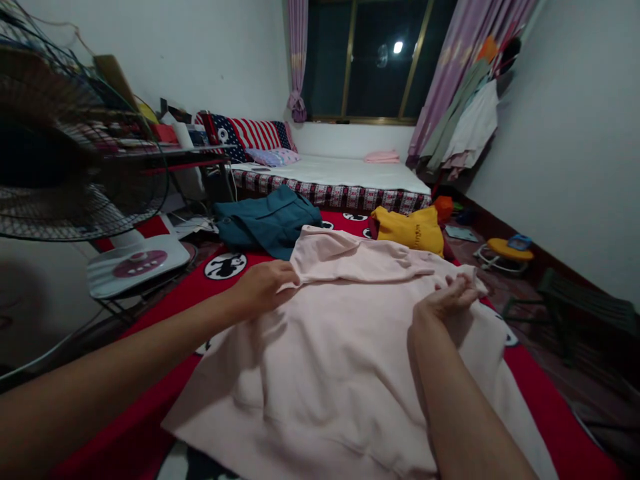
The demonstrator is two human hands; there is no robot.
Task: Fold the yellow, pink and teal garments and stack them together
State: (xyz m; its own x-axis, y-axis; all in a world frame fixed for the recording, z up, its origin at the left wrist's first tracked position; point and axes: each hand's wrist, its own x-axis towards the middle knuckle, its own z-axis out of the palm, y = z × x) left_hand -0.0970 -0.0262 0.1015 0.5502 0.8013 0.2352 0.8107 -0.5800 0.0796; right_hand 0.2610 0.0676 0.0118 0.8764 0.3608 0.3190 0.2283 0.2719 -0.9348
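Observation:
A pale pink garment (345, 340), which looks like a sweatshirt, lies spread over the red patterned bedcover (175, 320). Its far part is folded over towards me. My left hand (270, 283) pinches the garment's edge at the left end of that fold. On the right side, my right hand (453, 293) has its fingers curled on the far right corner of the cloth. Beyond the garment rest a teal folded garment (270, 217) on the left and a yellow garment (410, 227) with dark lettering on the right.
A large fan (65, 147) stands close on the left, above a white and pink chair seat (140, 260). Further off is a bed (345, 172) under the window. To the right are a yellow stool (510, 250), a dark green chair (585, 293) and hanging clothes (470, 127).

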